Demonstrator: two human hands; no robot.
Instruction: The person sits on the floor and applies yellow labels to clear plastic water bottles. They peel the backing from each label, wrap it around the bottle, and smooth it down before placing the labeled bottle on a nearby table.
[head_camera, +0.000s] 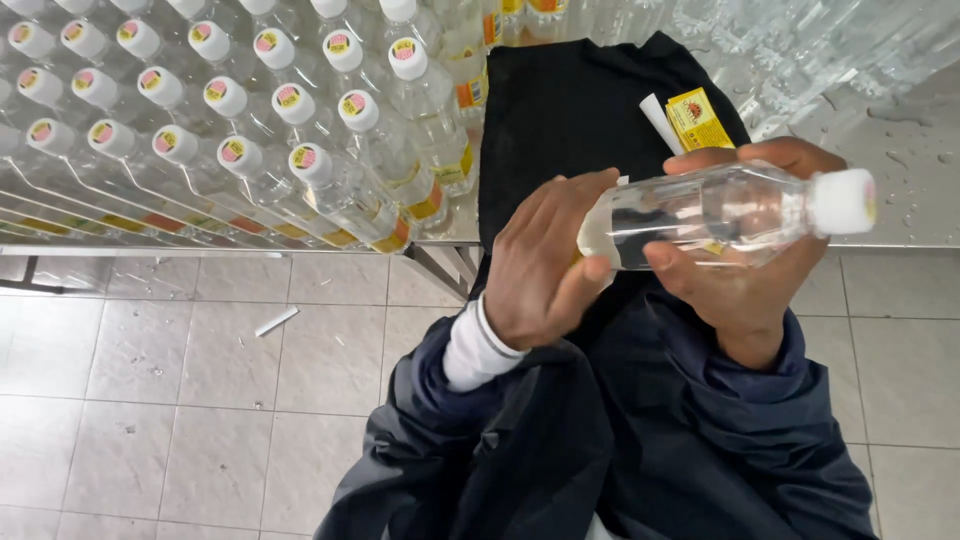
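Sleeves: dark navy jacket sleeves (620, 440) filled the lower frame, nearest the camera, with a white cuff (472, 350) showing at the left wrist.
Held item: a clear plastic bottle with a white screw cap (720, 212) lay on its side in mid-air between both hands, in front of the counter's edge, cap pointing right.
Left hand: the left hand (545, 265) was pressed against the bottle's base end, fingers curled over it and thumb beneath; its grip was clamped on the bottle.
Right hand: the right hand (745, 275) cradled the bottle from below, thumb on the near side and fingers wrapped over the far side; its grip was likewise clamped on the bottle.
Cloth: a black fabric sheet (570, 110) lay on the counter, just beyond the hands.
Labels: a yellow printed label stack (698, 118) and a small white paper roll (660, 122) rested on the cloth, side by side.
Stock, left: rows of clear filled bottles with white caps and yellow-and-orange labels (250, 110) stood packed together on the counter.
Counter: a wet grey metal counter (905, 170) carried water droplets at right.
Floor: a pale tiled floor (180, 400) bore one white scrap (276, 320).
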